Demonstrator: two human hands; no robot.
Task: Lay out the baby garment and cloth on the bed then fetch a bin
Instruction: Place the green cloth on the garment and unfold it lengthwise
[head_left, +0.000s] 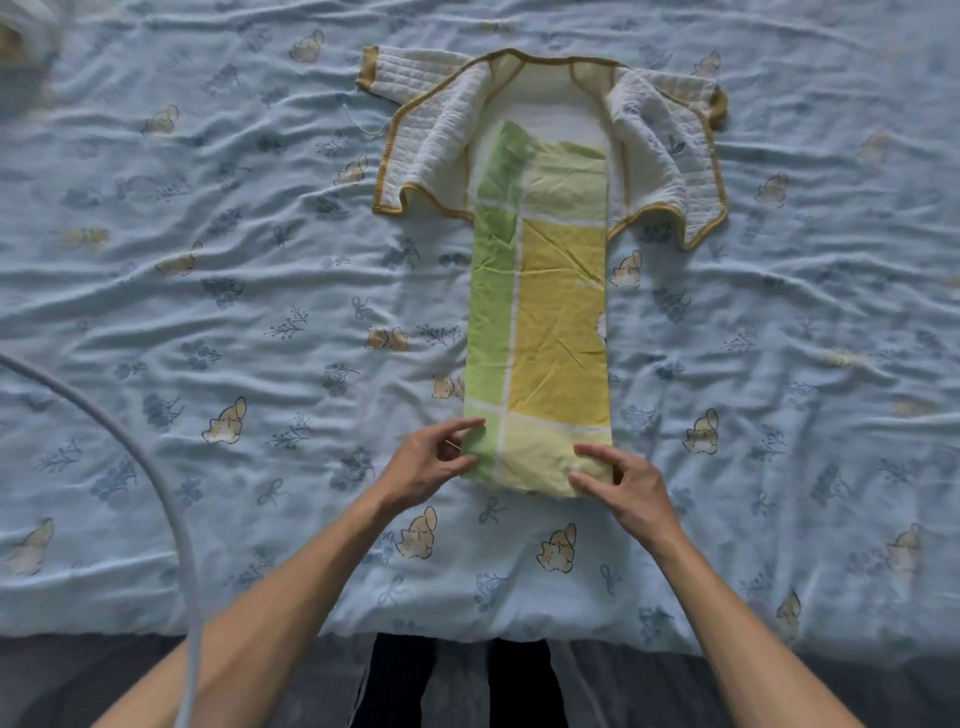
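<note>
Green-yellow cloth (540, 322) is pinched at its near corners by your left hand (428, 462) and right hand (626, 480); pulling could drag the garment (441, 140) askew.

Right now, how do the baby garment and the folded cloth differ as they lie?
The baby garment is white with tan trim, spread open; the folded cloth is a green-yellow strip. The garment lies untouched; both hands, left hand and right hand, touch the cloth's near end. Both lie flat on the bed.
</note>
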